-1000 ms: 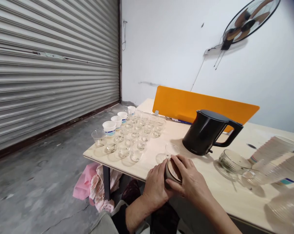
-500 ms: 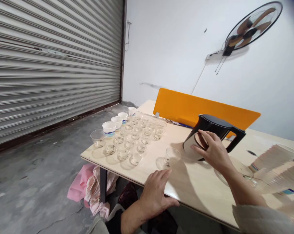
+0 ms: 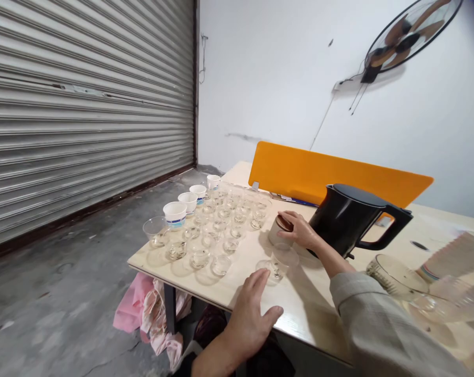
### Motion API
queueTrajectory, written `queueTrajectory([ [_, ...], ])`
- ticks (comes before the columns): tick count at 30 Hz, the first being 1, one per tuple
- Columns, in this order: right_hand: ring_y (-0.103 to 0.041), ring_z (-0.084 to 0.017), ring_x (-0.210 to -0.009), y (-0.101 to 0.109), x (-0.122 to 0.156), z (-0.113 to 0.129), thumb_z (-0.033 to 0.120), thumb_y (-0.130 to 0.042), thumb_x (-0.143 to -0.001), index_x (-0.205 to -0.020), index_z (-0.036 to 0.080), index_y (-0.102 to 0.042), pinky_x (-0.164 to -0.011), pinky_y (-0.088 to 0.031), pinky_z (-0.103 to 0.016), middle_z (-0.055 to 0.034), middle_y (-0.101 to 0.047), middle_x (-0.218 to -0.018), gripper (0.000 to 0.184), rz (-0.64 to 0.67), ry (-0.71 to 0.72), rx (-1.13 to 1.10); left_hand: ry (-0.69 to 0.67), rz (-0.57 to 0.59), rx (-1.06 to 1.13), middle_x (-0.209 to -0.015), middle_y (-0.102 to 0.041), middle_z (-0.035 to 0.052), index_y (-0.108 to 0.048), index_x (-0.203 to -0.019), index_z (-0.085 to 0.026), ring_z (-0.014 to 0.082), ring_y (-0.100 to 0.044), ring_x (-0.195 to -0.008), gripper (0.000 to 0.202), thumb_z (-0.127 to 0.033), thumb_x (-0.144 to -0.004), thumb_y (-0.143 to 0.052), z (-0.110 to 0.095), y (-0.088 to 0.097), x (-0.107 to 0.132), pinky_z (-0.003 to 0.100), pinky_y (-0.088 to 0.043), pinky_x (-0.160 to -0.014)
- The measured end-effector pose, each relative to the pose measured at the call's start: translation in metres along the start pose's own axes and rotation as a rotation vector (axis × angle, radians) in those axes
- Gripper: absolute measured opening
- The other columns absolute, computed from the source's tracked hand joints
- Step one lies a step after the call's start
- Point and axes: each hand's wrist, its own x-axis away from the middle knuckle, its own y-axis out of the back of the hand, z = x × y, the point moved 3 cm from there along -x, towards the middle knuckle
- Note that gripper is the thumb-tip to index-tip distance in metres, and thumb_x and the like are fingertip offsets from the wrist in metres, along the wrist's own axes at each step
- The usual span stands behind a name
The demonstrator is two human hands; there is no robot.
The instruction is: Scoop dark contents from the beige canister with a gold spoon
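Note:
My right hand [image 3: 300,231] grips a small beige jar with a brown lid [image 3: 279,229], which stands on the table just left of the black kettle [image 3: 350,220]. My left hand [image 3: 252,311] rests flat and open at the table's near edge, holding nothing. A lone clear glass cup [image 3: 280,261] stands between the two hands. Beyond them stand several rows of small clear glass cups [image 3: 217,230], with three white paper cups [image 3: 175,213] along their left side.
The light wooden table [image 3: 315,309] has an orange divider panel [image 3: 331,175] at the back. A ribbed glass bowl [image 3: 394,275] and lying stacks of cups [image 3: 452,272] are at the right. Pink cloth [image 3: 142,309] lies on the floor under the table's corner. A wall fan [image 3: 409,31] hangs above.
My right hand lifted the jar from the table's near edge, carried it past the kettle and set it down left of the kettle. My left hand let go and lies open.

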Motion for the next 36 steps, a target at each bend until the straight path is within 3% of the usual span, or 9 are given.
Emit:
queueTrajectory([
  [5, -0.048, -0.038, -0.140, 0.000, -0.009, -0.006, 0.054, -0.075, -0.077, -0.147, 0.017, -0.058, -0.120, -0.032, -0.054, -0.0186, -0.053, -0.152, 0.081, 0.045, 0.020, -0.056, 0.036, -0.034, 0.174, -0.161, -0.040, 0.0136, -0.050, -0.151, -0.022, 0.0296, -0.048, -0.143, 0.064, -0.024, -0.088, -0.063, 0.005, 0.005, -0.010, 0.045, -0.053, -0.111],
  [9, -0.037, -0.040, -0.149, 0.007, -0.001, -0.004, 0.060, -0.078, -0.074, -0.151, 0.018, -0.054, -0.123, -0.027, -0.058, -0.0183, -0.048, -0.157, 0.091, 0.016, -0.014, -0.074, 0.047, -0.046, 0.200, -0.162, -0.040, 0.0155, -0.046, -0.152, -0.020, 0.0312, -0.045, -0.145, 0.067, -0.024, -0.088, -0.064, 0.009, 0.003, -0.022, 0.045, -0.054, -0.110],
  [13, -0.039, -0.035, -0.149, 0.017, 0.039, 0.009, 0.058, -0.065, -0.088, -0.149, 0.022, -0.056, -0.123, -0.030, -0.056, -0.0148, -0.051, -0.156, 0.071, -0.254, -0.083, -0.080, 0.015, -0.051, 0.215, -0.162, -0.040, 0.0162, -0.042, -0.155, -0.019, 0.0321, -0.046, -0.145, 0.072, -0.020, -0.086, -0.064, 0.010, -0.001, -0.035, 0.047, -0.053, -0.111],
  [17, -0.059, -0.031, -0.132, 0.012, 0.099, 0.017, 0.055, -0.054, -0.096, -0.137, 0.021, -0.065, -0.109, -0.050, -0.050, -0.0151, -0.063, -0.142, 0.055, -0.494, -0.280, -0.246, 0.018, -0.019, 0.195, -0.164, -0.038, 0.0178, -0.037, -0.157, -0.015, 0.0317, -0.048, -0.144, 0.076, -0.020, -0.086, -0.062, 0.009, -0.004, -0.047, 0.046, -0.050, -0.114],
  [21, -0.068, -0.032, -0.119, -0.013, 0.139, 0.028, 0.056, -0.054, -0.093, -0.122, 0.022, -0.073, -0.105, -0.053, -0.050, -0.0128, -0.073, -0.127, 0.049, -0.380, -0.421, -0.461, 0.037, -0.001, 0.141, -0.161, -0.043, 0.0169, -0.038, -0.157, -0.018, 0.0309, -0.055, -0.138, 0.076, -0.022, -0.085, -0.063, 0.010, -0.008, -0.053, 0.046, -0.051, -0.112],
  [27, -0.067, -0.033, -0.121, -0.027, 0.151, 0.064, 0.055, -0.053, -0.096, -0.113, 0.023, -0.077, -0.108, -0.050, -0.048, -0.0107, -0.074, -0.126, 0.043, -0.188, -0.326, -0.585, -0.016, 0.038, -0.062, -0.156, -0.051, 0.0149, -0.038, -0.157, -0.017, 0.0299, -0.050, -0.143, 0.075, -0.024, -0.086, -0.060, 0.006, -0.011, -0.049, 0.048, -0.042, -0.119],
  [36, -0.066, -0.032, -0.121, -0.034, 0.162, 0.060, 0.050, -0.054, -0.092, -0.114, 0.023, -0.077, -0.110, -0.048, -0.046, -0.0100, -0.074, -0.126, 0.042, -0.206, -0.354, -0.562, -0.036, 0.045, -0.197, -0.152, -0.055, 0.0147, -0.043, -0.154, -0.014, 0.0295, -0.050, -0.140, 0.069, -0.023, -0.087, -0.058, -0.005, -0.011, -0.035, 0.044, -0.038, -0.121],
])
